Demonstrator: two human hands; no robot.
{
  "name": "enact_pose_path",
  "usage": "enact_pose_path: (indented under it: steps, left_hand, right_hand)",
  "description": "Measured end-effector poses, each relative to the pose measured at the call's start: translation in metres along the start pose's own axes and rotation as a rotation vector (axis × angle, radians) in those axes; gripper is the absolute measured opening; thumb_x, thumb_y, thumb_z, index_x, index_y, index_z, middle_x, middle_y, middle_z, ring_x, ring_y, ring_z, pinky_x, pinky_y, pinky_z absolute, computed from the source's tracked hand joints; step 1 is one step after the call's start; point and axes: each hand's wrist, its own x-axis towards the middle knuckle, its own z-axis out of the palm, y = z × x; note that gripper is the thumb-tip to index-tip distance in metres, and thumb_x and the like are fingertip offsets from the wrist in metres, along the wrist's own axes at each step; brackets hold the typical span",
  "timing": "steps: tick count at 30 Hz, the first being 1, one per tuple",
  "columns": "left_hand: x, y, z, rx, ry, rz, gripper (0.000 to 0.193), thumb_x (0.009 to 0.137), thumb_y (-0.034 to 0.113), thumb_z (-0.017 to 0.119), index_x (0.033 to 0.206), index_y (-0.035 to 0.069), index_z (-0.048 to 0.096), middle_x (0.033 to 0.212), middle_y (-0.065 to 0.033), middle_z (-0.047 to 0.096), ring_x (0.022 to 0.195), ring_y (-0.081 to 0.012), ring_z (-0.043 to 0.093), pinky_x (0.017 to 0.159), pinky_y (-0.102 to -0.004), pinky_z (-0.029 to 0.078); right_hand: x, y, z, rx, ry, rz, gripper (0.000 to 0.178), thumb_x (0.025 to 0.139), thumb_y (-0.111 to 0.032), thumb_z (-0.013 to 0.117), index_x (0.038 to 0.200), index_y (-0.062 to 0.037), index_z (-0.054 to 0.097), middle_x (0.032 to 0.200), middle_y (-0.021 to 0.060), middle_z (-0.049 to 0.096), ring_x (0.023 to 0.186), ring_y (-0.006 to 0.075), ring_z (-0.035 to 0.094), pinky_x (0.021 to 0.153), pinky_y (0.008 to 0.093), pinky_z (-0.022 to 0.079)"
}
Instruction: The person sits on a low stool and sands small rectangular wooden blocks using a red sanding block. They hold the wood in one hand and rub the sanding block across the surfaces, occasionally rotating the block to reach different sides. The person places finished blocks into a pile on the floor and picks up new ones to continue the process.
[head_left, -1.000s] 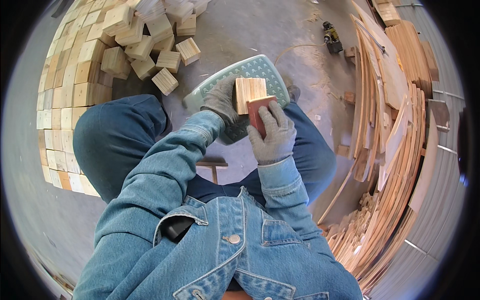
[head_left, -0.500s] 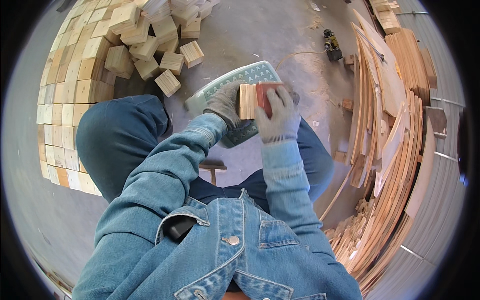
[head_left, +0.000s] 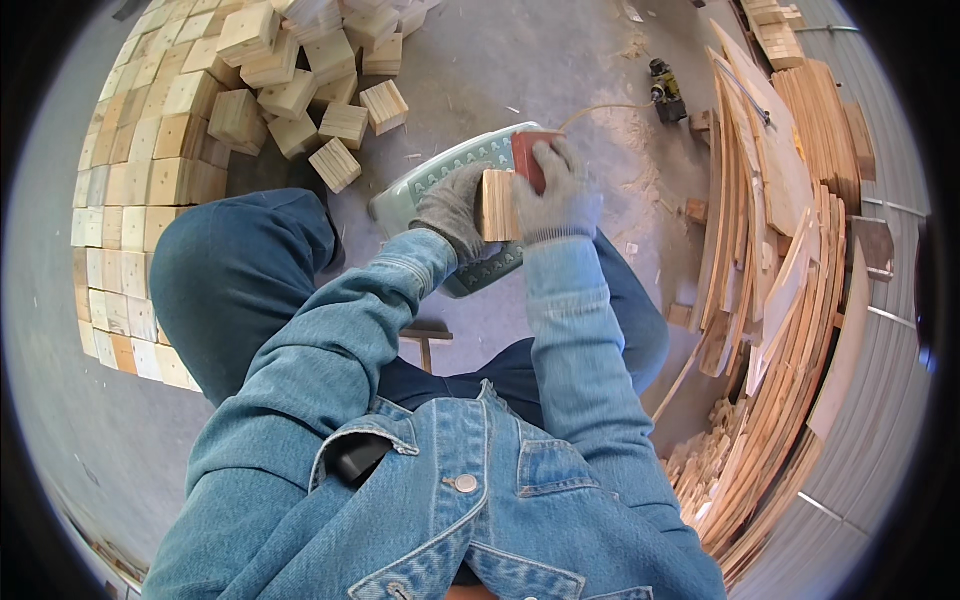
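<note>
A layered wooden block (head_left: 497, 207) is gripped by my left hand (head_left: 452, 212), whose gloved fingers are wrapped round its left side. My gloved right hand (head_left: 562, 190) is closed on a reddish-brown sanding block (head_left: 530, 160), held against the wooden block's right side and reaching past its far end. Both are held above a pale green plastic stool (head_left: 420, 187) with a raised pattern on its top. My hands and the wooden block cover the stool's middle.
Stacked wooden blocks (head_left: 135, 205) fill the left side, with loose blocks (head_left: 345, 127) piled at the far left. A yellow-and-black power tool (head_left: 665, 92) lies on the floor, a cord beside it. Boards and planks (head_left: 780, 250) are heaped along the right.
My right hand has slid the sanding block away from me along the wooden block's side. My left hand and the wooden block have hardly moved.
</note>
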Motion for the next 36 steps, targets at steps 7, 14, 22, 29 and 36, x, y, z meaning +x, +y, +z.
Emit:
enact_pose_path:
  steps: [7,14,22,29,36]
  left_hand:
    - [0.0,-0.01,-0.001,-0.095,0.026,-0.004,0.088,0.066,0.039,0.096,0.143,0.015,0.058,0.138,-0.0182,0.064,0.134,-0.0381,0.06,0.119,-0.0446,0.047]
    - [-0.002,-0.005,0.0,-0.088,-0.026,-0.065,0.089,0.066,0.038,0.095,0.144,0.015,0.058,0.141,-0.0174,0.064,0.136,-0.0373,0.06,0.12,-0.0438,0.047]
    - [0.001,0.013,-0.012,-0.026,-0.065,-0.029,0.085,0.068,0.036,0.093,0.143,0.015,0.059,0.141,-0.0164,0.065,0.135,-0.0369,0.06,0.119,-0.0436,0.047]
    - [-0.004,0.022,-0.019,-0.151,0.004,0.025,0.08,0.069,0.032,0.093,0.14,0.013,0.061,0.14,-0.0175,0.066,0.134,-0.0361,0.062,0.118,-0.0431,0.048]
    - [-0.004,0.01,-0.011,-0.167,-0.017,-0.051,0.082,0.071,0.038,0.094,0.141,0.012,0.061,0.138,-0.0189,0.067,0.134,-0.0369,0.062,0.119,-0.0419,0.048]
  right_hand:
    - [-0.026,-0.011,-0.01,-0.013,-0.015,-0.094,0.06,0.083,-0.034,0.082,0.137,-0.0111,0.072,0.152,0.0146,0.062,0.122,0.0441,0.063,0.106,0.053,0.051]
    - [-0.117,-0.024,-0.037,0.055,0.007,-0.135,0.064,0.076,-0.029,0.086,0.135,-0.0074,0.072,0.149,0.0153,0.062,0.12,0.0406,0.06,0.103,0.055,0.05]
    - [-0.012,-0.029,-0.006,-0.014,0.059,-0.101,0.054,0.085,-0.038,0.08,0.131,-0.0112,0.075,0.144,0.0118,0.068,0.116,0.0383,0.067,0.102,0.0518,0.052]
    - [-0.021,-0.029,-0.012,-0.016,-0.026,-0.108,0.057,0.085,-0.037,0.08,0.134,-0.009,0.074,0.144,0.0162,0.067,0.119,0.0411,0.067,0.105,0.0519,0.051]
    - [-0.126,-0.033,-0.042,0.072,-0.008,-0.169,0.06,0.079,-0.03,0.085,0.133,-0.0087,0.074,0.148,0.0154,0.064,0.121,0.0423,0.06,0.104,0.0538,0.05]
